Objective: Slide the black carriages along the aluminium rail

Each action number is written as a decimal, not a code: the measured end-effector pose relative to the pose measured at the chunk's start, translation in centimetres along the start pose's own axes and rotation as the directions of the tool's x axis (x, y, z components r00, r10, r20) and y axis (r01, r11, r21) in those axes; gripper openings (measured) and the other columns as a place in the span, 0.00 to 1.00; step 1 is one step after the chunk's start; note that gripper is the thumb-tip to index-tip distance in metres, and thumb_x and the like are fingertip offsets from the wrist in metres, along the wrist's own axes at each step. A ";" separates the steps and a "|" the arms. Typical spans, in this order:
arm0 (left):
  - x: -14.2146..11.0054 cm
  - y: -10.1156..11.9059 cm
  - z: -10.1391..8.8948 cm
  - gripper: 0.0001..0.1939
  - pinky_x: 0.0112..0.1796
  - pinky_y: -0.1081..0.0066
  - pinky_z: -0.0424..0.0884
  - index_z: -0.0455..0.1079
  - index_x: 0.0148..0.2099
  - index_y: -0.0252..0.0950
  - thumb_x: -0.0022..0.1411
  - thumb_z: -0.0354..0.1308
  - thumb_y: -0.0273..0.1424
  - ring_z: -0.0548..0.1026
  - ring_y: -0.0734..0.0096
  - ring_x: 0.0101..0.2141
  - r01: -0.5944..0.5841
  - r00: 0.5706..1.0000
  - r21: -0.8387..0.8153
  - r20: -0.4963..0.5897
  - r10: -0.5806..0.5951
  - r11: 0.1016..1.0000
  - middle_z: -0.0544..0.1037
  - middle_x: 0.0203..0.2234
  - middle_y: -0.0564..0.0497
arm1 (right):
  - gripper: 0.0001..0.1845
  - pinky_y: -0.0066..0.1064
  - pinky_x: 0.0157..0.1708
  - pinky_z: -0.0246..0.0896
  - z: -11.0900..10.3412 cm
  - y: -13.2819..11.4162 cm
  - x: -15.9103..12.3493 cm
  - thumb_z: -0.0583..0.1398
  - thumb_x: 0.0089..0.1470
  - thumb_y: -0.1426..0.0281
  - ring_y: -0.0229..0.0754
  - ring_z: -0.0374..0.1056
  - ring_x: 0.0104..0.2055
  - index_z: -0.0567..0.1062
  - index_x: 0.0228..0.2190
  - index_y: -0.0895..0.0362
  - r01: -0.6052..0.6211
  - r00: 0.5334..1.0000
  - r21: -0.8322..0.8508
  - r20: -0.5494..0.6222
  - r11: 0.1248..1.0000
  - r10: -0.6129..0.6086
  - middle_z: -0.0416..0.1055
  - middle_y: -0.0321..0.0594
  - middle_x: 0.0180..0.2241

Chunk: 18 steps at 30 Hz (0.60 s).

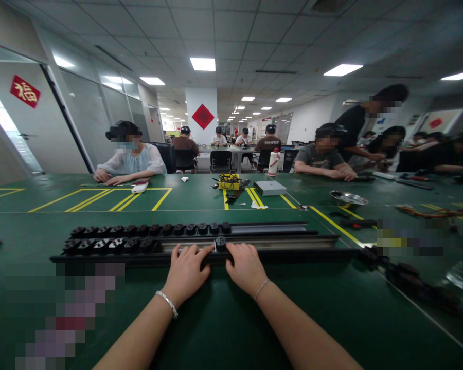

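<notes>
block (pixel 220 244) sits in the front rail (pixel 293 242), well apart from the row of blocks (pixel 114 245) to its left. risk, my guess: uneven push from either side could cock it and jam it there. it lies between left grip (pixel 187 270) and right grip (pixel 246 264), index fingertips right beside it; can't tell if either clamps it or just braces the rail.

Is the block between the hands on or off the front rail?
On: the block sits over the front rail, between the left hand and right hand. Cannot tell how firmly.
</notes>
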<state>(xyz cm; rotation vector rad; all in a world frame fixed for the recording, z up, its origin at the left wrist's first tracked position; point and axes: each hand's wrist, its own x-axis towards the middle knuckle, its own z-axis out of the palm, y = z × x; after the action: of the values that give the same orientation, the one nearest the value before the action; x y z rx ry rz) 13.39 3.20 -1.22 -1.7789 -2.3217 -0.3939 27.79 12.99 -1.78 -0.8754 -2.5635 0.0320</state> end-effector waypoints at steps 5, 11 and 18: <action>0.7 -0.1 -0.6 0.23 0.52 0.46 0.46 0.60 0.54 0.49 0.55 0.49 0.37 0.67 0.60 0.45 -0.008 0.997 -0.001 0.078 0.008 1.000 0.72 0.41 0.49 | 0.16 0.33 0.44 0.49 -0.5 0.0 0.1 0.54 0.50 0.70 0.43 0.60 0.42 0.68 0.43 0.53 0.006 1.000 -0.014 0.006 1.000 -0.006 0.70 0.40 0.37; 1.8 -0.5 -1.4 0.26 0.51 0.48 0.53 0.58 0.55 0.45 0.52 0.52 0.38 0.66 0.57 0.49 -0.059 0.969 -0.057 0.235 0.071 0.997 0.70 0.49 0.47 | 0.18 0.33 0.44 0.51 -0.8 0.4 0.0 0.54 0.51 0.69 0.43 0.59 0.43 0.68 0.45 0.52 0.002 1.000 -0.021 -0.004 1.000 -0.002 0.68 0.41 0.39; 1.0 0.3 -0.2 0.19 0.47 0.61 0.57 0.61 0.51 0.39 0.56 0.48 0.34 0.68 0.63 0.45 -0.129 0.990 -0.054 0.044 0.131 0.990 0.73 0.44 0.48 | 0.18 0.33 0.42 0.52 -0.6 0.6 -0.1 0.55 0.50 0.69 0.43 0.59 0.42 0.68 0.45 0.51 -0.001 0.999 0.019 -0.034 1.000 0.002 0.65 0.40 0.38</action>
<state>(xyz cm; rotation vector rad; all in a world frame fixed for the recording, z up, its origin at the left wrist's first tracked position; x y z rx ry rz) 13.43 4.13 -0.74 -1.9719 -2.2296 -0.3975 28.39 13.33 -1.35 -0.8633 -2.5272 0.0410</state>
